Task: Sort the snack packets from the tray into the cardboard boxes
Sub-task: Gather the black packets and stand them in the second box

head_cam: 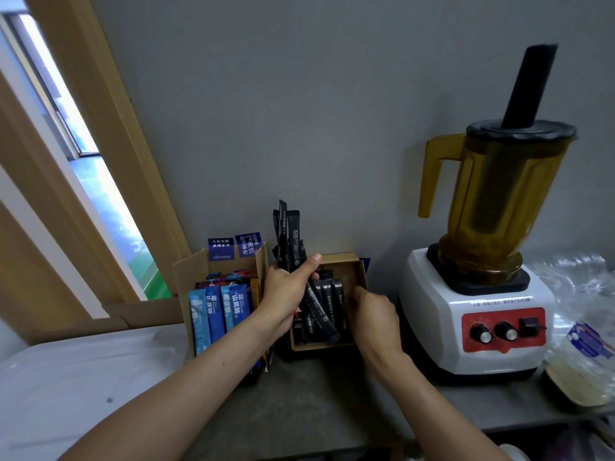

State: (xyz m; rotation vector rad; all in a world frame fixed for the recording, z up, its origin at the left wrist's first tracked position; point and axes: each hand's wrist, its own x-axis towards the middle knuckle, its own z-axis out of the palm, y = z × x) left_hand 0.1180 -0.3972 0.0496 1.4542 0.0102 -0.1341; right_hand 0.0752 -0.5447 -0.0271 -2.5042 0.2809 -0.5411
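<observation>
My left hand [285, 296] was closed round a bundle of black stick packets [293, 234], thumb across the front, the bundle tilted with its top ends above the fist and its bottom ends over the small cardboard box [342, 258]. More black packets [336, 294] stood upright inside that box. My right hand [372, 314] reached into the same box from the right, fingers curled downward among the standing packets; I could not tell whether they pinched one. The taller cardboard box [186, 274] stood just beside it on the left, holding blue packets [213, 314] upright. The white tray [66, 377] lay at the lower left, touching the taller box. A blender [476, 294] stood on the grey counter [316, 394], to the right of the small box.
</observation>
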